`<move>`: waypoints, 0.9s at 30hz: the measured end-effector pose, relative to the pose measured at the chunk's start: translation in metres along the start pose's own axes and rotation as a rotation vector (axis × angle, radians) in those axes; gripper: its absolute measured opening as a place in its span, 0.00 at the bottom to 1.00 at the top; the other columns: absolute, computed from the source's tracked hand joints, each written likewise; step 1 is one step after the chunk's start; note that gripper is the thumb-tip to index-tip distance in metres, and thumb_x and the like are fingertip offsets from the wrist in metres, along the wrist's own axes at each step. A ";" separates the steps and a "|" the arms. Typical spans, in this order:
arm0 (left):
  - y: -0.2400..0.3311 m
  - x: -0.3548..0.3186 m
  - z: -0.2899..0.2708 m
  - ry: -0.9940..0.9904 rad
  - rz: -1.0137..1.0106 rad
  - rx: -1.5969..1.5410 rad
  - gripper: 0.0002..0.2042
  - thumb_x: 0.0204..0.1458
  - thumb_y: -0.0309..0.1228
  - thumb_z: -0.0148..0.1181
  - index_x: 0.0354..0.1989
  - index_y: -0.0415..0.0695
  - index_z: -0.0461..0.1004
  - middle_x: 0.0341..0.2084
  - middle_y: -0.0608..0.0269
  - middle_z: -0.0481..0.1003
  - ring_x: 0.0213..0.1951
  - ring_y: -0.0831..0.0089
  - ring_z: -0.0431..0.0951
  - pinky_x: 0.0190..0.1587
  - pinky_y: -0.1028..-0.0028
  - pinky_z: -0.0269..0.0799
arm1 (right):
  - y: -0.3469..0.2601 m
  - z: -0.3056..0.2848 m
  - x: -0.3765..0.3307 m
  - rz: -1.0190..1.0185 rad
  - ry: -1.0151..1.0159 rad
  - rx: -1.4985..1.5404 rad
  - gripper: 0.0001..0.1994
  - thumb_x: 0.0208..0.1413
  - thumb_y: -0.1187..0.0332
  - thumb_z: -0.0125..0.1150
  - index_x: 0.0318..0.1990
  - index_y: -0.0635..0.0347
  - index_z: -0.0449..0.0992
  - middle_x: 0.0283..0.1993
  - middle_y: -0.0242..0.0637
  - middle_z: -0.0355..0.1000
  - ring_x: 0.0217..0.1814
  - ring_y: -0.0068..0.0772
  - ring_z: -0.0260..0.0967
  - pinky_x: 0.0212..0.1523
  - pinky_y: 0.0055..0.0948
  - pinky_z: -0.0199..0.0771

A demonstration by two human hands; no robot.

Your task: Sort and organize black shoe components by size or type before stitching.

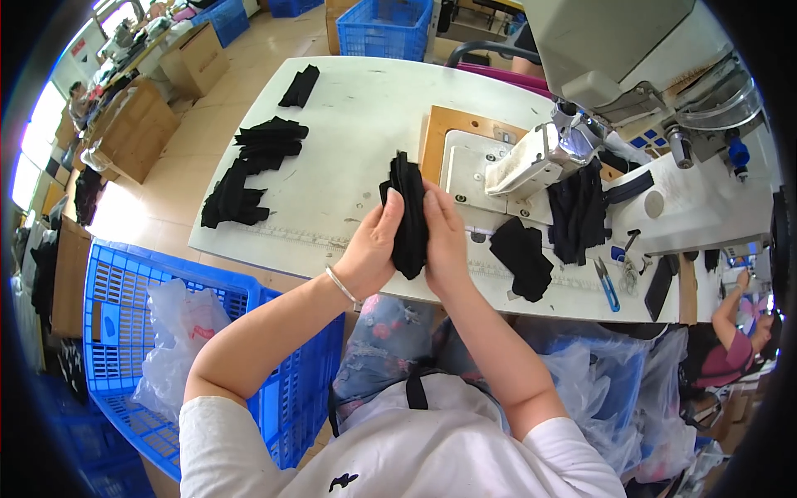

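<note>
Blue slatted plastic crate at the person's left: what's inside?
A crumpled, translucent plastic bag with red print shows inside the blue slatted plastic crate. The person's bare left arm and white sleeve hide part of it; anything beneath them or the bag can't be seen.

The left hand [374, 242] and right hand [445, 241] faced each other, close but apart. Behind them, the bare arms [500, 353] spread wide, both elbows bent.
</note>
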State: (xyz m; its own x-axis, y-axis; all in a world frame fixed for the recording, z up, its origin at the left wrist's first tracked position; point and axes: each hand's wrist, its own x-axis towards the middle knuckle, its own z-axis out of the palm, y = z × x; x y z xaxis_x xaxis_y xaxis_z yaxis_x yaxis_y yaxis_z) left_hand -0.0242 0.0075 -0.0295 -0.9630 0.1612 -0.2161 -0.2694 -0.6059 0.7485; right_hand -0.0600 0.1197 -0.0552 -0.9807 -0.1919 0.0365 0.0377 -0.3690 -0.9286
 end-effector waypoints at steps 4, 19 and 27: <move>0.000 -0.003 0.010 -0.069 0.042 0.053 0.23 0.63 0.45 0.48 0.60 0.42 0.59 0.50 0.63 0.69 0.52 0.76 0.71 0.55 0.71 0.69 | -0.005 0.001 -0.001 -0.205 0.100 -0.384 0.18 0.66 0.63 0.46 0.61 0.57 0.64 0.58 0.39 0.59 0.62 0.31 0.55 0.58 0.28 0.60; 0.012 -0.001 0.001 -0.113 -0.060 0.086 0.20 0.57 0.25 0.50 0.58 0.38 0.59 0.43 0.59 0.72 0.40 0.70 0.77 0.43 0.69 0.76 | -0.040 -0.009 0.015 -0.015 -0.245 -0.110 0.39 0.54 0.56 0.67 0.67 0.64 0.53 0.54 0.41 0.66 0.52 0.27 0.66 0.53 0.25 0.67; 0.006 0.001 -0.001 -0.076 -0.007 0.188 0.19 0.54 0.21 0.52 0.56 0.38 0.62 0.40 0.61 0.72 0.39 0.72 0.77 0.39 0.70 0.76 | -0.028 -0.010 0.015 0.006 -0.133 -0.344 0.18 0.64 0.63 0.51 0.54 0.67 0.69 0.43 0.40 0.75 0.45 0.25 0.71 0.48 0.27 0.69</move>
State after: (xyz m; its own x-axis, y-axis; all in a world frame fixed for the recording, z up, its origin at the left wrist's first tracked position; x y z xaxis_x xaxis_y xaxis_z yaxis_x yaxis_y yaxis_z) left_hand -0.0266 0.0029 -0.0259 -0.9572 0.2272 -0.1791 -0.2662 -0.4497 0.8526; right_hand -0.0781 0.1358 -0.0317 -0.9464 -0.3177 0.0577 -0.0459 -0.0445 -0.9980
